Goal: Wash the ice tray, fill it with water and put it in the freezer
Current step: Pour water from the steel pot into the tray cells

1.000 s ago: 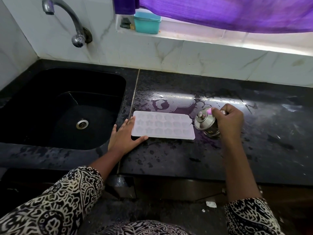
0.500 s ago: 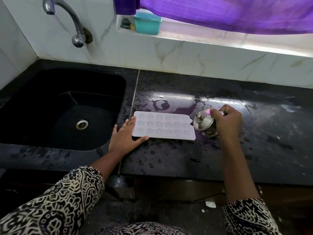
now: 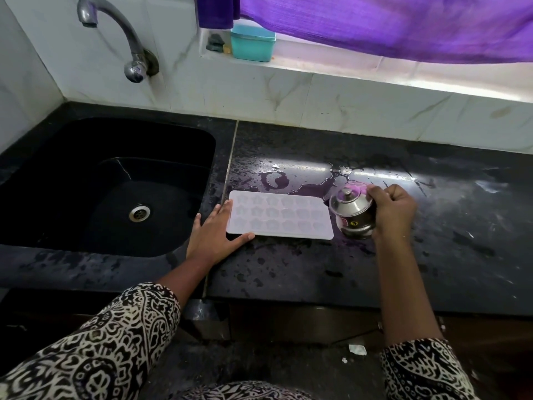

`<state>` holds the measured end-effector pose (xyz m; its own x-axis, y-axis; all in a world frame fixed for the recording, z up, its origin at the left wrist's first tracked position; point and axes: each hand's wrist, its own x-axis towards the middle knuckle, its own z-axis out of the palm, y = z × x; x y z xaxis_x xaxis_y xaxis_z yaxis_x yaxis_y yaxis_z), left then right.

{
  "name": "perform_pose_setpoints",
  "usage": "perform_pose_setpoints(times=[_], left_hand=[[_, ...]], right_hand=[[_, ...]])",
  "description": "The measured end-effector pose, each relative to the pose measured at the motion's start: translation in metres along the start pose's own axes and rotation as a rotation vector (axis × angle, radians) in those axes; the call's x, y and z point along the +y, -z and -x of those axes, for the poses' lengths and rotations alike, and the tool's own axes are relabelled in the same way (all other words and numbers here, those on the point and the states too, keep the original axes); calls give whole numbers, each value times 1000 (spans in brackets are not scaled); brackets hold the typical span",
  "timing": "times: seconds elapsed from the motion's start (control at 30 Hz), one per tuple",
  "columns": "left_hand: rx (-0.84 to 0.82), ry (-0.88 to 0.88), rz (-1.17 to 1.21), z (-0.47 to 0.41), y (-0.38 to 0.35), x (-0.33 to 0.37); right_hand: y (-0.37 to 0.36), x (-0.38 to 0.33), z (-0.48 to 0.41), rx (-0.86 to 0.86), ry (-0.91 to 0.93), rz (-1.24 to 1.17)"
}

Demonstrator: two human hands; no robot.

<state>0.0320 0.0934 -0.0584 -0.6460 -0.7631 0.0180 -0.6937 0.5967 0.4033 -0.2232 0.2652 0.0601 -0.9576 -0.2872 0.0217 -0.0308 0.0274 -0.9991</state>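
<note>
Left hand, fingers spread, braces the ice tray; right hand, curled round the pot, should pour slowly.

In front of you runs a dark, speckled stone table, wet with drops and a shining puddle toward the back, and set into its left end you see a deep black sink with a steel drain. Behind it you have white marbled wall tiles, from which a curved metal tap reaches out over the sink. To your upper right, daylight falls through a purple curtain onto a white window ledge that carries a teal box.
</note>
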Motion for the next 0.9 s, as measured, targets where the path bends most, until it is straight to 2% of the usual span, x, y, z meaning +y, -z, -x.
perform_pose_setpoints(times=[0.17,0.57,0.67,0.77,0.9], left_hand=[[-2,-1,3,0,-1,-1],[5,-4,12,0,-1,-1],[1,-2,1,0,-1,-1],[8,-1,-5,0,-1,0],[1,2,-10,0,-1,0]], right_hand=[[2,5,4,-11,142,243],[1,14,2,-79,299,443],[3,13,2,-70,259,381],[5,11,1,-46,139,246],[7,9,-1,4,-60,-62]])
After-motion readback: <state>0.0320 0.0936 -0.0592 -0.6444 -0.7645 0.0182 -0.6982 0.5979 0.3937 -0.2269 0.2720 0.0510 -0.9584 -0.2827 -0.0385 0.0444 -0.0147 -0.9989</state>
